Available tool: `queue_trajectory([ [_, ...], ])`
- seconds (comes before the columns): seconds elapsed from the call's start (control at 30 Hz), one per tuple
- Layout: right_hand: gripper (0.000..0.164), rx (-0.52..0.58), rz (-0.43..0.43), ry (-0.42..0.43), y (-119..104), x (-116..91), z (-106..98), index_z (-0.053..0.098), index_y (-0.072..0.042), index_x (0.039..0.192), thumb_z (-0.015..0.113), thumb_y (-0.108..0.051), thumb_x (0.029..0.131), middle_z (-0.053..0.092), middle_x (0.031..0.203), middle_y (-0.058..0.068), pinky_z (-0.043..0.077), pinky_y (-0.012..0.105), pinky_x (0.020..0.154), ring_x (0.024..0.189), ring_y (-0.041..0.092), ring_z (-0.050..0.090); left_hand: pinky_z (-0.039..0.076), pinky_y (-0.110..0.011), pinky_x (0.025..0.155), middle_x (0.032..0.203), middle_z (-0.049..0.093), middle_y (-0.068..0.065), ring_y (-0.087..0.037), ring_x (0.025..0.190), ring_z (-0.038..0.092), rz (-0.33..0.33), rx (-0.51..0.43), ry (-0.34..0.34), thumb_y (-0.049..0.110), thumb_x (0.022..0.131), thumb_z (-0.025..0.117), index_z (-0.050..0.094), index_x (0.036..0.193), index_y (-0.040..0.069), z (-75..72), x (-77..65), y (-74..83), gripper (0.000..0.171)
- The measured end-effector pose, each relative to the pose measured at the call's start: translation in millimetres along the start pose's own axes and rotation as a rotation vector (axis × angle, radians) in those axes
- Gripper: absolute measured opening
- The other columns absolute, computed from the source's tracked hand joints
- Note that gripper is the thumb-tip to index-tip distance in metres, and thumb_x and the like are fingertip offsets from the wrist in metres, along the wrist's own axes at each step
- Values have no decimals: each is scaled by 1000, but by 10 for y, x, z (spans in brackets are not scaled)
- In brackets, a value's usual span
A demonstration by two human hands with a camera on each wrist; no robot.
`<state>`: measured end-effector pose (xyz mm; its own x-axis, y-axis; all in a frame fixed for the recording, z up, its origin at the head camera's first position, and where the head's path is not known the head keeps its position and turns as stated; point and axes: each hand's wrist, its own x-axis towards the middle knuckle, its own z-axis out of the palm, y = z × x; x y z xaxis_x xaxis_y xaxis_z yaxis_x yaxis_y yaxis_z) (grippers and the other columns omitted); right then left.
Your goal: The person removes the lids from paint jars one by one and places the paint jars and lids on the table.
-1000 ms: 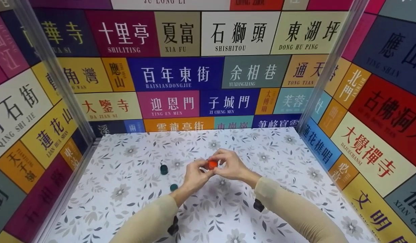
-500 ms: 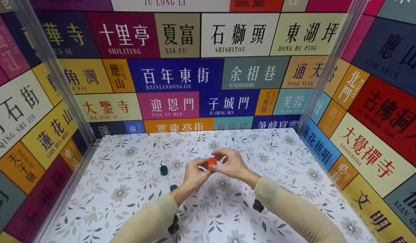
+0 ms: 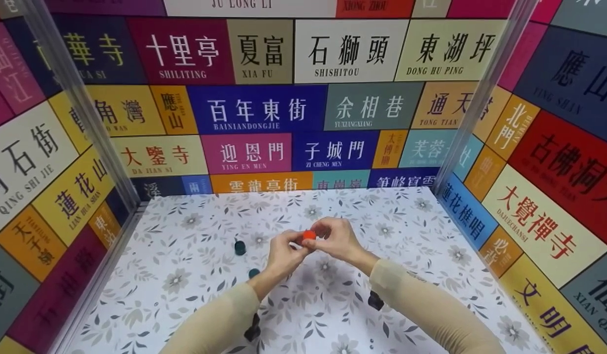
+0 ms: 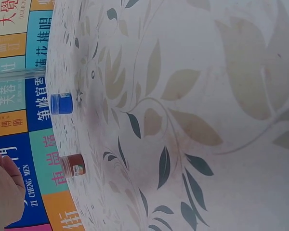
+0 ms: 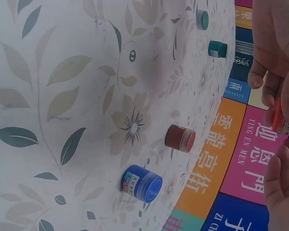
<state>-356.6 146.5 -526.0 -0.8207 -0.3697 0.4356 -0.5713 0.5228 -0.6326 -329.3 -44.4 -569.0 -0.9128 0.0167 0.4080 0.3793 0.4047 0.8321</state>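
A small orange-red paint jar (image 3: 309, 235) is held up above the table between both hands. My left hand (image 3: 286, 250) grips it from the left side. On the other side, my right hand (image 3: 338, 238) pinches it, its thumb on the jar's front. From the right wrist view, a label shows on the red jar's side, and the left hand (image 5: 278, 57) wraps it above the right hand (image 5: 284, 185). The fingers hide much of the jar, and whether its lid is on cannot be told. Only part of the left hand (image 4: 7, 192) enters the left wrist view.
Two green jars (image 3: 240, 247) (image 3: 254, 273) stand on the flowered table (image 3: 185, 305) to the left. A blue paint jar (image 5: 142, 183) and a brown one (image 5: 179, 138) also sit on it, not seen in the head view. Lettered wall panels (image 3: 257, 105) enclose the table.
The red jar has turned in the hands, its side now facing the head camera. The right hand's fingers lifted off slightly, then came back down to the jar. The left hand has barely moved.
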Motion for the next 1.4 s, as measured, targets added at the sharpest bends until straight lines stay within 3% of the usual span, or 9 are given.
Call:
queue_trajectory([
  [0.23, 27, -28, -36, -21, -9, 4, -2, 87, -13, 103, 98, -29, 85, 84, 95, 4, 56, 25, 76, 83, 18, 73, 59, -16, 71, 90, 85, -7, -16, 84, 78, 20, 19, -5, 19, 85, 96, 90, 109, 11, 1, 0, -29, 27],
  [0.37, 24, -36, -80, -33, -4, 11, -4, 88, -12, 104, 96, -25, 85, 82, 93, 5, 55, 24, 77, 82, 16, 70, 59, -17, 71, 88, 84, -7, -16, 83, 78, 29, 28, -6, 18, 85, 95, 90, 108, 11, 1, -4, -34, 25],
  [0.57, 23, -22, -119, -58, 24, 31, -6, 88, -12, 106, 92, -20, 85, 80, 93, 7, 58, 25, 76, 84, 23, 75, 59, -18, 70, 88, 83, -7, -15, 83, 77, 30, 10, -17, 12, 83, 92, 90, 106, 12, -2, -9, -36, 23],
  [0.73, 26, -8, -140, -85, 42, 39, -13, 89, -12, 109, 88, -16, 83, 81, 96, 8, 65, 35, 76, 88, 28, 77, 57, -16, 69, 87, 82, -8, -18, 82, 76, 20, 1, -20, 13, 84, 93, 90, 105, 10, 6, -4, -29, 22],
  [0.9, 30, 18, -164, -98, 38, 41, -13, 89, -11, 111, 84, -12, 82, 81, 101, 8, 67, 42, 79, 92, 25, 75, 56, -15, 68, 84, 81, -10, -24, 81, 77, 44, -9, -19, 16, 85, 94, 89, 100, 9, 10, -5, -20, 17],
  [1.1, 33, 52, -157, -112, 27, 32, -5, 89, -11, 113, 78, -7, 83, 81, 105, 9, 67, 53, 82, 96, 26, 75, 56, -16, 69, 86, 81, -7, -20, 82, 76, 25, -22, -41, 19, 86, 94, 87, 93, 11, -1, -16, -2, 12],
  [1.27, 35, 55, -174, -126, 26, 31, -7, 88, -9, 117, 78, -7, 83, 81, 106, 10, 67, 52, 80, 96, 27, 75, 56, -17, 69, 87, 80, -8, -33, 88, 77, 14, -22, -55, 18, 86, 93, 86, 91, 11, -2, -36, -11, 11],
  [1.4, 42, 60, -167, -135, 41, 14, -10, 84, -4, 125, 82, -14, 84, 81, 107, 13, 67, 56, 79, 97, 30, 76, 57, -18, 69, 89, 81, -9, -39, 90, 79, 3, -37, -51, 14, 85, 93, 89, 101, 11, 12, -51, -37, 17],
])
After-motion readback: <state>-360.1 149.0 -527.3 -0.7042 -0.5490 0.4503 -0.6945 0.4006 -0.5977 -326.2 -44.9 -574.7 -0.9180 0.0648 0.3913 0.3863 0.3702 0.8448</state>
